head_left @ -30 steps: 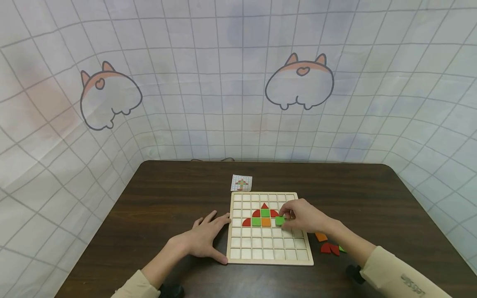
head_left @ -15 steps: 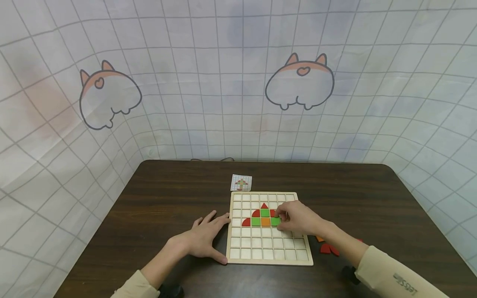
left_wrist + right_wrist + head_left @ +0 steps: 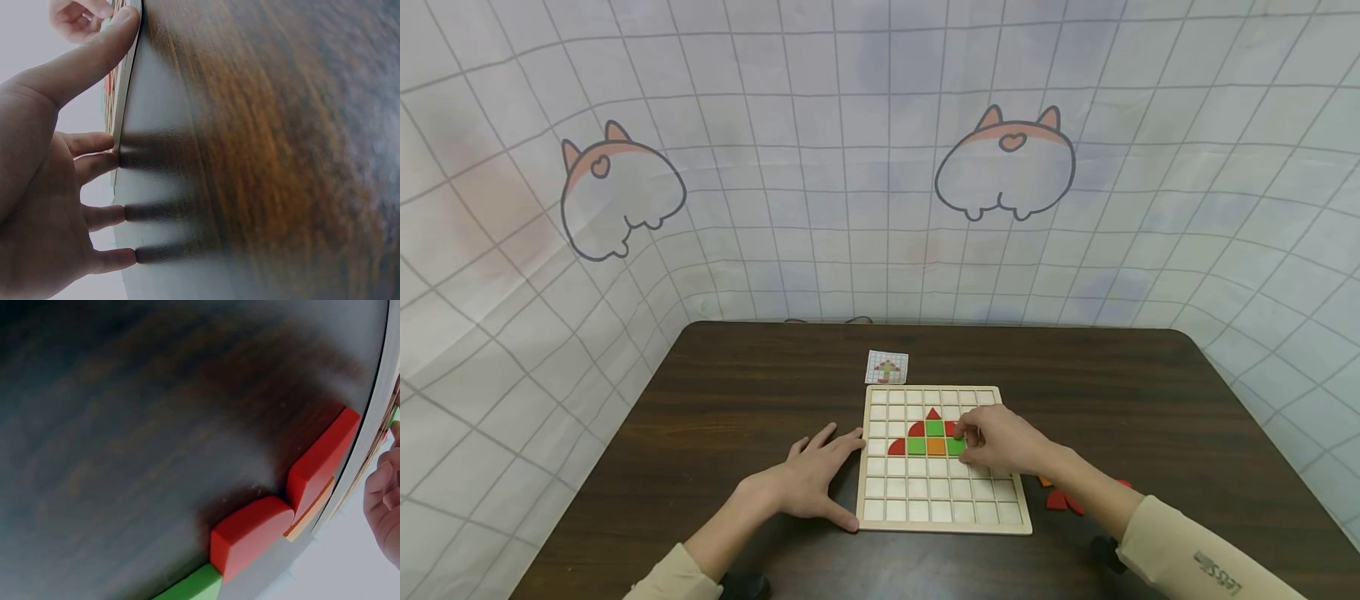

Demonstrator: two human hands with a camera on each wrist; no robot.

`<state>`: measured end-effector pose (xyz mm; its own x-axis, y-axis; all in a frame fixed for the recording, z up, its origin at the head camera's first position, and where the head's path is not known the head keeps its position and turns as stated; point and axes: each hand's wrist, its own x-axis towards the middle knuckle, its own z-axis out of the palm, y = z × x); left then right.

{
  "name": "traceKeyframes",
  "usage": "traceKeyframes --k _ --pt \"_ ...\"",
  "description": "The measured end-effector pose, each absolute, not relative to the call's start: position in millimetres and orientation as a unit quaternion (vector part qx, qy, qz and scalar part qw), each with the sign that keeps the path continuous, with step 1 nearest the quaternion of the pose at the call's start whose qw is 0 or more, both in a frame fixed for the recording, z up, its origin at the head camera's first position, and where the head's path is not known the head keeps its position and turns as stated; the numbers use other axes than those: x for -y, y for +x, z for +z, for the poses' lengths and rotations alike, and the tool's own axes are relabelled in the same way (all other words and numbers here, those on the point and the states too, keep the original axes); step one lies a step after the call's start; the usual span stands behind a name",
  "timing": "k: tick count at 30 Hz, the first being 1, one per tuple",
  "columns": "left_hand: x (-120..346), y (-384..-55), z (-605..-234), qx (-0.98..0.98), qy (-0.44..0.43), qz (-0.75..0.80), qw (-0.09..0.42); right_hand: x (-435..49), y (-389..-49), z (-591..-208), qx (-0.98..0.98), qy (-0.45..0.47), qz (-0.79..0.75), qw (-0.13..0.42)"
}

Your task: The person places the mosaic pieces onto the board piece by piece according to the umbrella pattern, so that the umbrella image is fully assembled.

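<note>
While the left hand (image 3: 808, 483) lies spread against the board (image 3: 917, 488), the right hand (image 3: 1003, 437) pinches a green tile (image 3: 954, 447) on it, just right of the orange tile (image 3: 936, 447); press it down flat and gently. The right wrist view shows a loose green piece (image 3: 190, 589) on the worktop (image 3: 760, 367); the head view doesn't.

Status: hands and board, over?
Left hand touching board, left edge. Right hand pinching green tile, beside orange tile. Loose red pieces right of board, none blocking.
</note>
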<state>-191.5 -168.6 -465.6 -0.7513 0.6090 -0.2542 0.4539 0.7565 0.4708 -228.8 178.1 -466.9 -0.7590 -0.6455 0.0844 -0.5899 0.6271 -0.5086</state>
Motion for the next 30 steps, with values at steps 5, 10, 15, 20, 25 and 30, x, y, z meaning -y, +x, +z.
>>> traceKeyframes --k 5,10,15,20,25,30 --pt "169 -191 -465 -0.916 0.290 0.194 0.198 -181 -227 -463 -0.903 -0.326 -0.272 0.062" --pt "168 -190 -464 -0.914 0.290 0.201 0.200 -192 -226 -458 -0.899 -0.311 -0.300 0.075" --pt "169 -190 -464 -0.914 0.288 0.204 0.201 -208 -224 -451 -0.901 -0.289 -0.313 0.087" --pt "169 -191 -465 -0.915 0.287 0.201 0.199 -227 -223 -445 -0.899 -0.275 -0.325 0.100" --pt "169 -190 -465 -0.915 0.286 0.204 0.201 -246 -221 -441 -0.894 -0.265 -0.341 0.118" --pt "169 -190 -464 -0.915 0.287 0.202 0.201 -263 -220 -443 -0.892 -0.264 -0.345 0.127"
